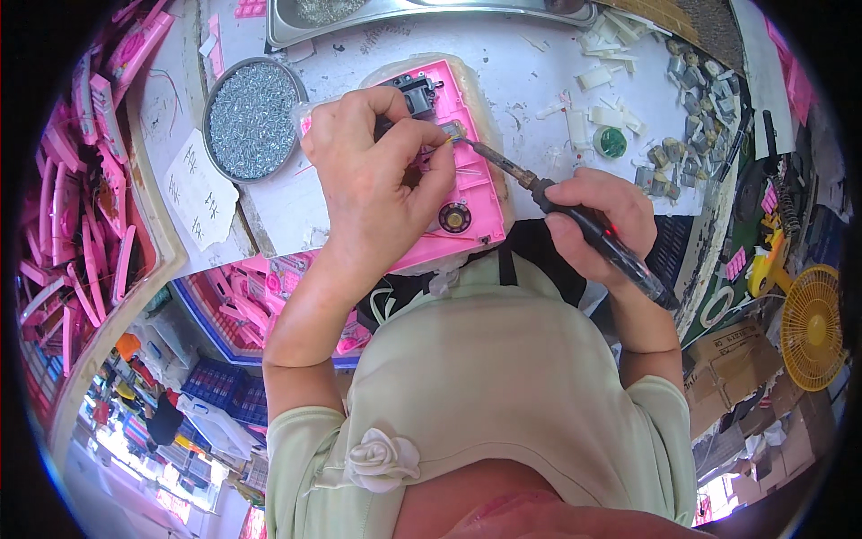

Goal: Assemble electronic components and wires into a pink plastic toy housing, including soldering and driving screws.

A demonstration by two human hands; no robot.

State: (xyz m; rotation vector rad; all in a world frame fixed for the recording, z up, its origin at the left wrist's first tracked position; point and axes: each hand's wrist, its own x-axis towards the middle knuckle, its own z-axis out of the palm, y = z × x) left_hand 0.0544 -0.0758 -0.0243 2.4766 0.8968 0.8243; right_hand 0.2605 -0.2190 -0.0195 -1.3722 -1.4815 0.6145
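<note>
A pink plastic casing (480, 193) lies on a pale pad at the table's front edge. Fitted in it are a black block-shaped part (417, 96) at the far end and a small round speaker (454, 217) at the near end. My left hand (373, 171) reaches over the casing's left side, thumb and forefinger pinching what looks like a thin wire (452, 137); its other end is hidden. A black-handled soldering iron (588, 232) is gripped in my right hand (620, 211). Its tip meets the spot right beside my left fingertips, inside the casing.
Left of the casing stands a round tin (212, 148) of small silvery metal pieces, near a torn paper (199, 198). A metal tray (440, 29) sits behind. Small motors (691, 99), white plastic pieces (594, 79) and a green spool (610, 142) lie right. Pink parts (67, 207) fill the far left.
</note>
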